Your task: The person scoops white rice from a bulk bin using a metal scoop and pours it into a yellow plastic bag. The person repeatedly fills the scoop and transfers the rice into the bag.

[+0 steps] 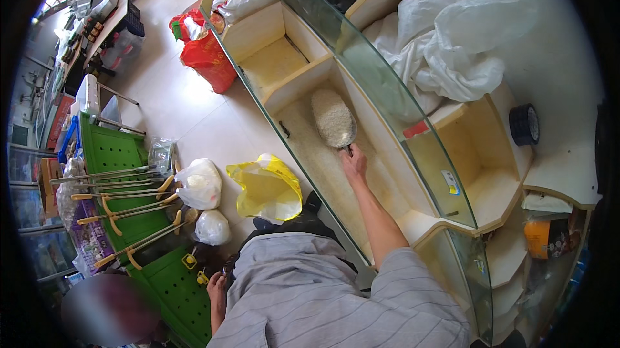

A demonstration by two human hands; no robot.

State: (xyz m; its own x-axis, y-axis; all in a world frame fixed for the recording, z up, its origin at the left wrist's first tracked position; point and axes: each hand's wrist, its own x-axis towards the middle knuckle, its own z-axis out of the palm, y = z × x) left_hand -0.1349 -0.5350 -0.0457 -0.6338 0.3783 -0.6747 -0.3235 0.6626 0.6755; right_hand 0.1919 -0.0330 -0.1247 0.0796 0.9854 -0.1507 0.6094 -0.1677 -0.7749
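My right hand (354,164) is closed around the handle of a metal scoop (349,139) heaped with white grains, which look like rice (332,114). The scoop is over a wooden bin (310,140) with a glass front, its floor thinly covered with pale grains or dust. A small dark object (284,129) lies by the glass. Low at the left, my left hand (217,286) hangs beside my body, its fingers curled; whether it holds something is unclear. An open yellow and white sack (265,188) stands on the floor in front of me.
Tied white plastic bags (199,184) and a green perforated rack (114,154) with wooden-ended rods are at left. A red bag (208,62) stands by the bins. White woven sacks (450,48) and black tape (524,124) lie at right. A person's blurred head is at lower left.
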